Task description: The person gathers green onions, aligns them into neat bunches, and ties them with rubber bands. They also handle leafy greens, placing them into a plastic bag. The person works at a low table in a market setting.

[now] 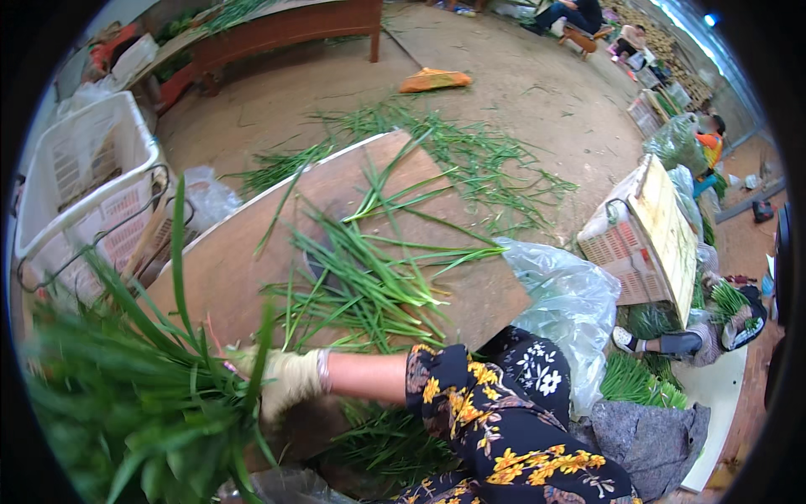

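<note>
My right hand (290, 382), in a pale knit glove, reaches across to the left and closes on a large bunch of chives (143, 412). The long flat leaves fan out at the lower left, partly blurred. A small pink strip (228, 366) shows beside the glove. My left hand is not seen; the leaves cover much of that side. Just beyond the glove, loose chives (369, 281) lie spread over a brown board (218, 273), their pale ends toward the right. More leaves (382, 445) lie below my forearm.
Scattered chives (495, 160) cover the floor past the board. A white crate (84, 202) stands at left, a clear plastic bag (571, 302) at right by a tipped crate (621, 244). A wooden table (285, 42) stands behind. Other people sit at the far right.
</note>
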